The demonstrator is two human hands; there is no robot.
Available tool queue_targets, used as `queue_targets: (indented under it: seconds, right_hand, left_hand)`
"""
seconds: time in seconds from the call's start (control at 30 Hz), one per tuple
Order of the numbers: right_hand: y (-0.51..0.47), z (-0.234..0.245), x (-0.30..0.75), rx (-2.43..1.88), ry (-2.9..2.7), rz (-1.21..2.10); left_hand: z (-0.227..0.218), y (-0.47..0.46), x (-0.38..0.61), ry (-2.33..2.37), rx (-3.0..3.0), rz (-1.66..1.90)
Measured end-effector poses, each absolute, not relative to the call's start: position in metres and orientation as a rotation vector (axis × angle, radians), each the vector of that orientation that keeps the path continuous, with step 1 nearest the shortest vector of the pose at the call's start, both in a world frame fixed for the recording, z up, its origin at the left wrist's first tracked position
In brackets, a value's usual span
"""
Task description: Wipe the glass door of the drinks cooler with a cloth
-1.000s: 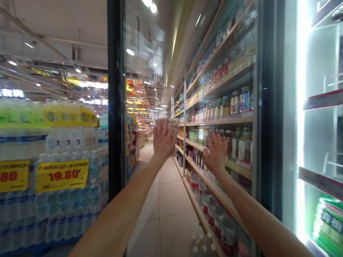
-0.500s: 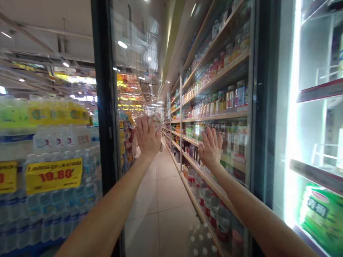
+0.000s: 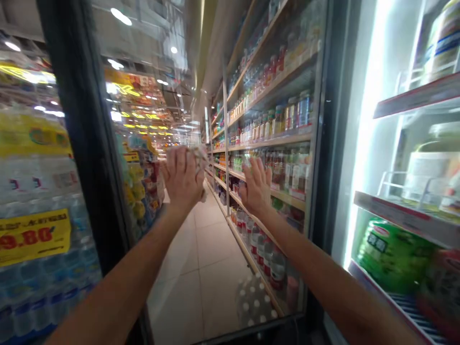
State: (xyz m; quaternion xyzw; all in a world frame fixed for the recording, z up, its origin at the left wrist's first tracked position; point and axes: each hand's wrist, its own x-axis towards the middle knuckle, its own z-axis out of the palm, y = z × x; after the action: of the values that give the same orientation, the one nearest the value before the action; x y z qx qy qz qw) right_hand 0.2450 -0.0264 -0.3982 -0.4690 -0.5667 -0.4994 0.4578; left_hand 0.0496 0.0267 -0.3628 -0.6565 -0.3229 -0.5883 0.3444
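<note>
pale-edged shelves (image 3: pixel 271 143) are carrying drinks above a tiled floor (image 3: pixel 179 297).
rows of small bottles (image 3: pixel 302 173) are filling the middle levels, while large red-labelled bottles (image 3: pixel 265 253) are standing along the lowest; in the lit cooler (image 3: pixel 361 120), the upper shelf (image 3: pixel 417 97) is bearing a partly cut-off container (image 3: pixel 443 45), the next shelf (image 3: pixel 402 211) is holding a white-labelled bottle (image 3: pixel 426 172), and the bottom rack (image 3: pixel 404 303) is supporting a green pack (image 3: pixel 393 254) beside a reddish one (image 3: pixel 442 290).

The cloth (image 3: pixel 200 157), pale, mottled and crumpled, lies bunched against the door (image 3: pixel 220 211), left of its middle and mostly covered; the door, clear glass in a dark frame, stands open
</note>
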Motion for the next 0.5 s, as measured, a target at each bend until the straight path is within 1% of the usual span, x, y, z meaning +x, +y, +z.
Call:
queue_targets:
  seconds: [0.07,0.13,0.37,0.43,0.5]
  right_hand:
    - [-0.025,-0.401,0.237,-1.172,-1.426,-1.227]
    - [-0.020,-0.404,0.232,-1.209,-1.422,-1.208]
    - [-0.011,-0.413,0.234,-1.250,-1.400,-1.215]
    - [-0.011,-0.413,0.234,-1.253,-1.387,-1.225]
    - [-0.012,-0.412,0.233,-1.264,-1.375,-1.237]
  left_hand:
    - [-0.364,0.027,0.046,-0.854,-1.739,-1.561]
    - [-0.374,0.024,0.050,-0.795,-1.828,-1.512]
    - [-0.427,0.016,0.076,-0.585,-1.947,-1.278]
    - [-0.429,0.018,0.069,-0.585,-1.944,-1.272]
    - [-0.420,0.021,0.055,-0.688,-1.891,-1.367]
